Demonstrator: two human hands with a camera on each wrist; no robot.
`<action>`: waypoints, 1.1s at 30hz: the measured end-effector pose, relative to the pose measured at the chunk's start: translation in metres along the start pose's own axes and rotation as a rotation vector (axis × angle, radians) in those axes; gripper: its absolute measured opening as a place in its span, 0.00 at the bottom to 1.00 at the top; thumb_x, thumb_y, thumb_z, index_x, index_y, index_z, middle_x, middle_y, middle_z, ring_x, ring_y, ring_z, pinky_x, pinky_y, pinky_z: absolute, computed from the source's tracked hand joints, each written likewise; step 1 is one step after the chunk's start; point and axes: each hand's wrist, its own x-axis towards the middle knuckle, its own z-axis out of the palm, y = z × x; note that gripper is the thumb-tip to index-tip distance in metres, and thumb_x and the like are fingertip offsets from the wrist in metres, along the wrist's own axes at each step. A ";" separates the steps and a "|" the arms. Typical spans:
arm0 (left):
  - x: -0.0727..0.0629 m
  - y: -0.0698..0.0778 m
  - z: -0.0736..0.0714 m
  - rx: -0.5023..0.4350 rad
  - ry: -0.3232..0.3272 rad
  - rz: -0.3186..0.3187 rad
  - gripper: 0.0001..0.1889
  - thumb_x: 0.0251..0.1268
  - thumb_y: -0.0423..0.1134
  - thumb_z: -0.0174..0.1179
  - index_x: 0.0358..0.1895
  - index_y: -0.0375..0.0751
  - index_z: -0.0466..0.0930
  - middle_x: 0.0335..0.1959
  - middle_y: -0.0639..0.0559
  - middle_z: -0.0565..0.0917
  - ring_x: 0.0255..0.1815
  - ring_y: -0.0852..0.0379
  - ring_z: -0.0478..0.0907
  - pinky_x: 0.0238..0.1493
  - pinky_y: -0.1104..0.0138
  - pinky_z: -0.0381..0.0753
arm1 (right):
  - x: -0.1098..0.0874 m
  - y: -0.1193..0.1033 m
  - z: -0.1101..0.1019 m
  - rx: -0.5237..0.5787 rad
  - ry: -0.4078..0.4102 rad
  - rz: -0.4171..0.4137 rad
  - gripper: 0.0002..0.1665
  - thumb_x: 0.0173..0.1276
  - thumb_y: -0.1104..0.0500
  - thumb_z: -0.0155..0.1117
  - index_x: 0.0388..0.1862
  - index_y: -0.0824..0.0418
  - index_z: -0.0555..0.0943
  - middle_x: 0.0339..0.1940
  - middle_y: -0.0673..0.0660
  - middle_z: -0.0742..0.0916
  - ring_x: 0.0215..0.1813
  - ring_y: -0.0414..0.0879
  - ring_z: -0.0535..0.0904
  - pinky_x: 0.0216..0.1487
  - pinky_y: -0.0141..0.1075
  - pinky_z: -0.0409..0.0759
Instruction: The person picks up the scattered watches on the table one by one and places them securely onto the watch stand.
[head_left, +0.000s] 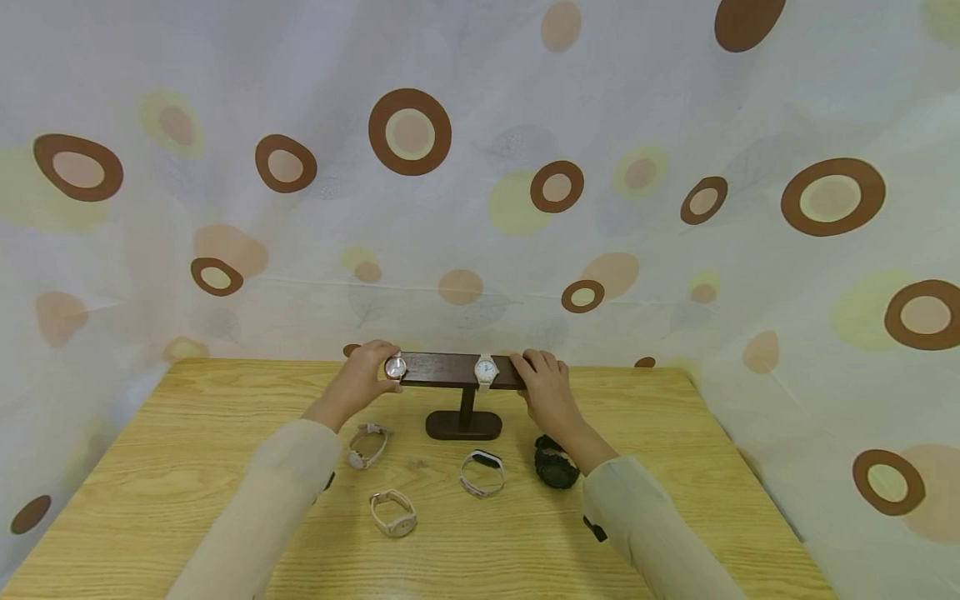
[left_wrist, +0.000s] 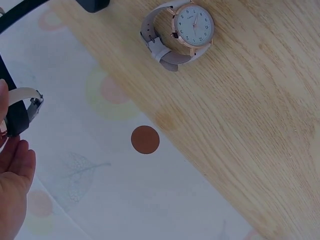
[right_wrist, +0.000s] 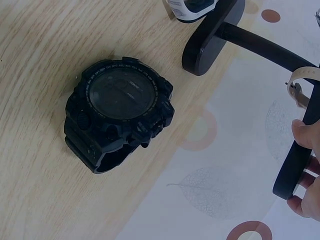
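Two watches (head_left: 486,369), I see, sit on a dark stand (head_left: 442,367), left grip (head_left: 367,371) and right grip (head_left: 549,390) each grasping an end; three more watches (head_left: 556,472) and one fitness band (head_left: 487,458) lie on the counter (head_left: 150,467).

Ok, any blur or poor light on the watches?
Head view: the white watch on the stand is small, dial details soft; left wrist view: the rose-gold watch is fairly sharp, numerals readable; right wrist view: the black watch has a dark, low-contrast face.
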 end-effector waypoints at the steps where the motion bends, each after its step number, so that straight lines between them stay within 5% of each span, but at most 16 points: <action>1: 0.000 0.000 0.000 -0.004 -0.003 -0.002 0.26 0.48 0.30 0.69 0.52 0.22 0.73 0.52 0.31 0.76 0.55 0.37 0.73 0.56 0.53 0.76 | 0.000 0.000 0.000 0.001 -0.006 0.000 0.32 0.50 0.66 0.72 0.56 0.61 0.74 0.50 0.62 0.77 0.54 0.59 0.71 0.47 0.53 0.74; 16: 0.004 0.006 0.005 0.043 -0.021 0.024 0.29 0.48 0.34 0.69 0.54 0.24 0.73 0.53 0.32 0.75 0.57 0.37 0.72 0.56 0.54 0.77 | -0.001 -0.001 0.000 0.025 -0.040 0.013 0.32 0.51 0.67 0.71 0.57 0.61 0.73 0.51 0.62 0.77 0.55 0.60 0.71 0.48 0.55 0.74; 33: 0.004 0.004 0.009 0.030 0.045 0.073 0.25 0.46 0.33 0.70 0.49 0.23 0.76 0.50 0.33 0.78 0.54 0.37 0.73 0.57 0.53 0.76 | 0.000 -0.001 -0.003 0.032 -0.039 0.011 0.32 0.51 0.67 0.71 0.57 0.61 0.73 0.51 0.62 0.77 0.55 0.60 0.71 0.48 0.55 0.73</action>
